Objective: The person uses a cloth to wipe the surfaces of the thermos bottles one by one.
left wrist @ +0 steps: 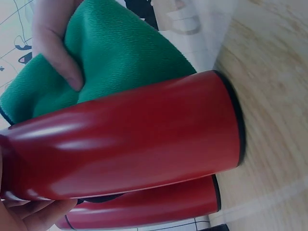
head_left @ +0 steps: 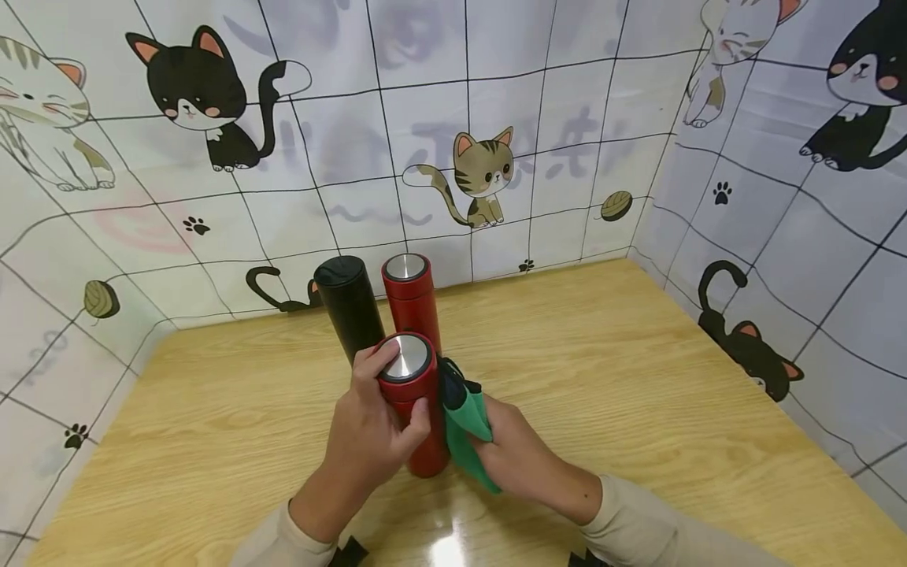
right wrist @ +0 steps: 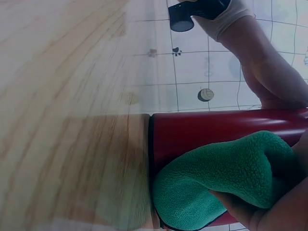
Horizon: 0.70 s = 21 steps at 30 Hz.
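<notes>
A red thermos with a silver lid top [head_left: 427, 453] stands at the front of three bottles, its dark base at the tabletop in the right wrist view. My left hand [head_left: 368, 433] grips it near the top, with a fingertip on the lid and the thumb across the front. On its right side, my right hand [head_left: 520, 453] holds a green cloth [head_left: 464, 433] with a dark edge. The cloth [right wrist: 216, 168] lies against the wall of the thermos. Fingers of the right hand press into the fabric [left wrist: 125, 48] in the left wrist view.
Just behind stand a second red thermos [head_left: 414, 307] and a black bottle [head_left: 350, 307]. All are on a light wood table [head_left: 638, 378]. A cat-printed sheet [head_left: 340, 134] borders the table at the back and both sides.
</notes>
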Tool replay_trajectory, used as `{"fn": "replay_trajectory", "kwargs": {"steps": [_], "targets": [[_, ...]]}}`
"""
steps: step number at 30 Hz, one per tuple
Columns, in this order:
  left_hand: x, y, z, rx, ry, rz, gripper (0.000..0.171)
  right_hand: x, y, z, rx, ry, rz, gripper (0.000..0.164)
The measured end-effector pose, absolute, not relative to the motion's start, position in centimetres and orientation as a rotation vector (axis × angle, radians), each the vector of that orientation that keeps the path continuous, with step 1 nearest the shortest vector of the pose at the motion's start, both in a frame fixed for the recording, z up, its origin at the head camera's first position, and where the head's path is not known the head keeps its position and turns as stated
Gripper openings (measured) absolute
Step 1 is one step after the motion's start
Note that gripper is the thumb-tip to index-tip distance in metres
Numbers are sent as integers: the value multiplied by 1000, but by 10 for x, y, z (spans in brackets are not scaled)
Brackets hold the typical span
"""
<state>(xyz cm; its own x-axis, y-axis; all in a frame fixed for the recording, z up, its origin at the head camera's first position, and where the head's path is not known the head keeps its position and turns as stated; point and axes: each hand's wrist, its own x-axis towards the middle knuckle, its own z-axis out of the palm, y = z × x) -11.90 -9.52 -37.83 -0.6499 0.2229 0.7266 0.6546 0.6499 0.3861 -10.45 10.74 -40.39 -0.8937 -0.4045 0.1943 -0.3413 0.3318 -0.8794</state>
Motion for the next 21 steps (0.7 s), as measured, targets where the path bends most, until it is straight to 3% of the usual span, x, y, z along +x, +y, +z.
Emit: {"fn": "replay_trajectory", "kwargs": {"steps": [5, 10, 21], "targets": [[-121, -97, -378, -691, -2207, -810, 61, -107, 109, -409, -713, 2508, -1628, 21], [-123, -98, -375, -695, -2189, -773, 65, -110, 108, -412, -704, 2475, -1644, 34], [-123, -94, -377, -717, -2153, -843, 71, -96, 111, -397, -753, 2580, -1771, 30]]}}
